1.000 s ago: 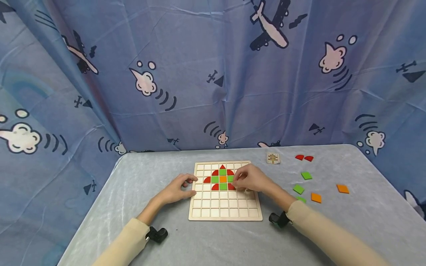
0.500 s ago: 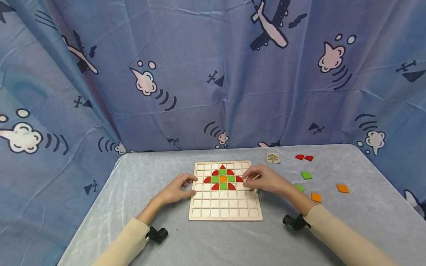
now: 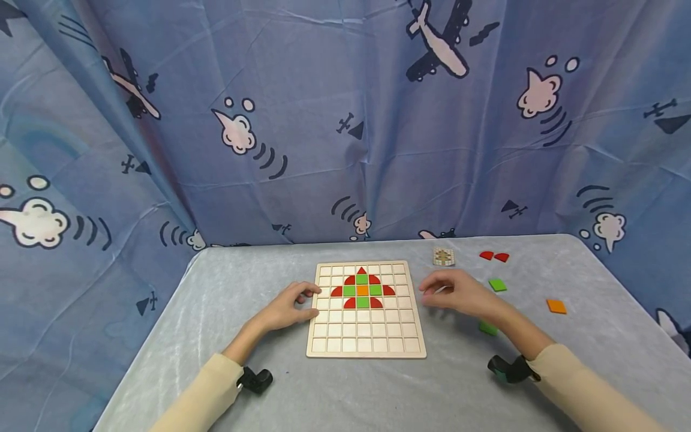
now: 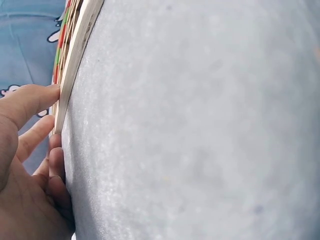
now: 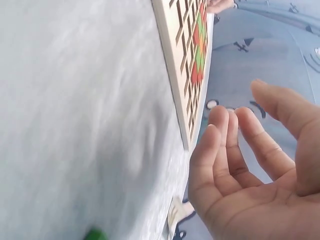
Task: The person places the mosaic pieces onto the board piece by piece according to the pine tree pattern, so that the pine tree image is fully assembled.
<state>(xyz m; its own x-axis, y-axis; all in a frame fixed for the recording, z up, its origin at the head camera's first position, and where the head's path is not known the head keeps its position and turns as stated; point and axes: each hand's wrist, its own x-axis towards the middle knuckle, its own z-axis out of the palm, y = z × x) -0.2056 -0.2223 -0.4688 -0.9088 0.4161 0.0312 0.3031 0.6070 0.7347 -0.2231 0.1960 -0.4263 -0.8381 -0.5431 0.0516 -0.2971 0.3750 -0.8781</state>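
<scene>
A wooden grid board lies on the table, partly filled with flat tiles. An orange square tile sits amid green square tiles. Red quarter-round tiles flank them, and a red triangle tile tops the pattern. My left hand touches the board's left edge with thumb and fingertips; the left wrist view has these fingers against the board's side. Just right of the board hovers my right hand, fingers loosely bent. In the right wrist view, nothing lies between its fingers and thumb.
Loose tiles lie at the right: two red quarter-rounds, green squares and an orange square. My right forearm covers part of that area. Behind the board's right corner is a small pattern card. A patterned curtain hangs behind the table.
My right hand has moved right, off the board, uncovering a red quarter-round tile in the grid at the right end of the orange tile's row. The left hand stays at the board's edge.
</scene>
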